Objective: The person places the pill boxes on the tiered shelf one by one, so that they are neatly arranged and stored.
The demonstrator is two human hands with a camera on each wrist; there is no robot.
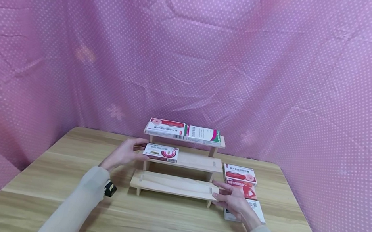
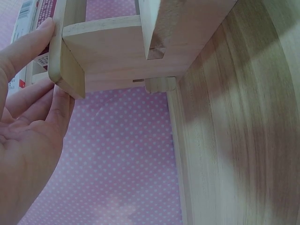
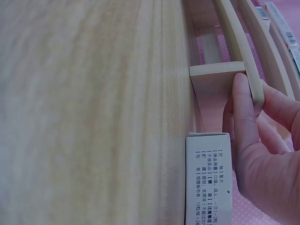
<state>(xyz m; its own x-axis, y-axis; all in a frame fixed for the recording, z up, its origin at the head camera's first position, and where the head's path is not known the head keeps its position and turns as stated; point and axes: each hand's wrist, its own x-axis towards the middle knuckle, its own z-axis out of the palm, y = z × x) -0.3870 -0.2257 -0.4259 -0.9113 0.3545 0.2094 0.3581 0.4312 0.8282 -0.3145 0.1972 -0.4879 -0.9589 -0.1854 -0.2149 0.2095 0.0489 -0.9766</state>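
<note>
A three-step wooden display stand (image 1: 179, 186) stands on the table. My left hand (image 1: 127, 152) grips the left end of its middle step, thumb at the front beside a white-and-red medicine box (image 1: 161, 151). In the left wrist view, that thumb (image 2: 28, 49) lies against the box and board end (image 2: 68, 70), and the other fingers curl around the far side. My right hand (image 1: 234, 199) pinches the right end of the lowest step; the right wrist view shows its fingers (image 3: 244, 110) on both sides of the board (image 3: 251, 61).
Two medicine boxes, one red-and-white (image 1: 165, 128) and one green-and-white (image 1: 203, 134), lie on the top step. Right of the stand, a red-and-white box (image 1: 240, 174), a red box (image 1: 247, 190) and a white box (image 1: 256, 210) lie in a column. Pink dotted cloth (image 1: 195, 53) hangs behind the table (image 1: 155, 227).
</note>
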